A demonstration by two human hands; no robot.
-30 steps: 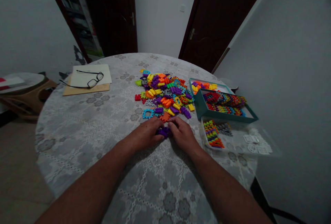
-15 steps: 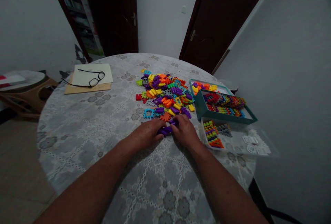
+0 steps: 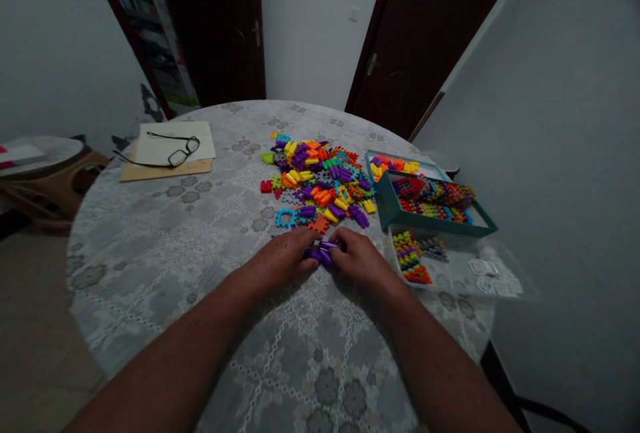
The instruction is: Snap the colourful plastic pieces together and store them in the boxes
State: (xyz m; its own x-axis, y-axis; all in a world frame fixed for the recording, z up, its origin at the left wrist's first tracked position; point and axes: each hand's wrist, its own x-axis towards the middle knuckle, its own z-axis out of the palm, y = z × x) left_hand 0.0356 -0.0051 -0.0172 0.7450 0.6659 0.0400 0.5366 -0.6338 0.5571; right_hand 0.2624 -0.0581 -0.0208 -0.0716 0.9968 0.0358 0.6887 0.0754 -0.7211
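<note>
Your left hand (image 3: 286, 254) and right hand (image 3: 359, 256) pinch purple pieces (image 3: 321, 256) between them, each grip closed, just before a colourful pile (image 3: 325, 176) on the table (image 3: 280, 360). Probably light, stiff, slick plastic; hold opposite edges.

1. Table (image 3: 270, 366): pile of toy pieces (image 3: 320, 176) around middle, toward far side.
2. Before pile: left hand (image 3: 290, 251), right hand (image 3: 357, 256), held pieces (image 3: 320, 256) between them.
3. Papers (image 3: 173, 140) well left of pile, glasses (image 3: 185, 152) lying on top.
4. Right of pile: front box (image 3: 435, 222), pieces inside; rear box (image 3: 369, 165) behind it, likewise.
5. Tray (image 3: 393, 256) before front box, right of right hand; pieces in its left part.
6. Stool (image 3: 60, 183) left of table; left door (image 3: 215, 33), right door (image 3: 430, 33) behind.
</note>
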